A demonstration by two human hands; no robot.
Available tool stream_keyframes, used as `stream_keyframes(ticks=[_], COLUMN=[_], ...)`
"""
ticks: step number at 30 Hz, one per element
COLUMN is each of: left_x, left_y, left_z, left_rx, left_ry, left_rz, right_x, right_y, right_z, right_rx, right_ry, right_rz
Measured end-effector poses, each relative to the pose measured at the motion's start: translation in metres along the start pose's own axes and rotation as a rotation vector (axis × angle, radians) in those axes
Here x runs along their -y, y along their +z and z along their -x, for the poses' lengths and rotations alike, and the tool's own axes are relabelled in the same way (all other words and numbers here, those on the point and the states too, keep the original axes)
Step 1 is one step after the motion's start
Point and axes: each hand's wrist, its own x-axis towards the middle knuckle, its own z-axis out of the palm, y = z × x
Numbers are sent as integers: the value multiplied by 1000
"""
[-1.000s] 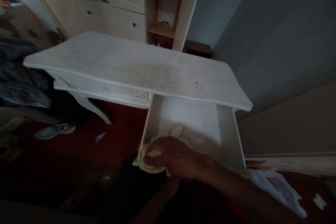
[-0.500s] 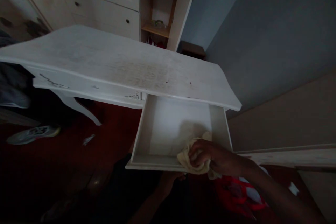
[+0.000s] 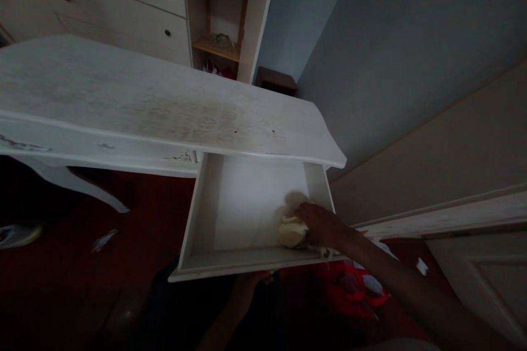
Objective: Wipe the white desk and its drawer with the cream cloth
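Note:
A pulled-out white drawer point(image 3: 251, 197) juts from the right half of a white table point(image 3: 263, 107) with grey smudges on top. Inside its front right corner, my right hand point(image 3: 319, 225) is closed around a crumpled cream cloth point(image 3: 293, 232). The cloth is against the inner corner, and one end of it hangs near the front panel's rim. My left hand point(image 3: 255, 281) grips the drawer's front from below, its fingers curled and partly hidden by the panel. Apart from the cloth, the drawer has nothing visible in it.
Behind the table stands a white cabinet point(image 3: 144, 27) with an open door and shelves. A grey wall point(image 3: 403, 77) closes off the right side. Red bags point(image 3: 349, 290) lie on the dark red floor below the drawer; a shoe point(image 3: 18, 235) is at far left.
My right hand has moved the cloth from over the drawer's front edge down into its front right corner. The view has turned to the right. My left hand stays under the front panel.

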Motion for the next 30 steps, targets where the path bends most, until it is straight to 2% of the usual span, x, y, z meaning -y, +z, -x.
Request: stream_keyframes(ticks=[3,8,14,17,21,25,30], left_x=[4,9,3,2,3,6,6], left_y=[-1,-4,-2,0,3,2,1], left_z=[-2,-6,-5,-6,-7,-6,-7], left_rx=[-2,60,22,8,-10,-10,39], left_ry=[13,-13,-10,-15,-13,-2,16], left_rz=[11,20,12,28,52,56,57], right_x=[2,1,-6,-14,-17,-3,27], right_y=[2,-3,-22,-25,-26,-29,-38], right_z=[-8,-25,-57,-76,-97,-112,-126], right_rx=[16,-50,-293,-417,-513,-554,-581], right_ry=[117,157,351,392,501,469,378], right_rz=[92,223,304,256,151,72,55])
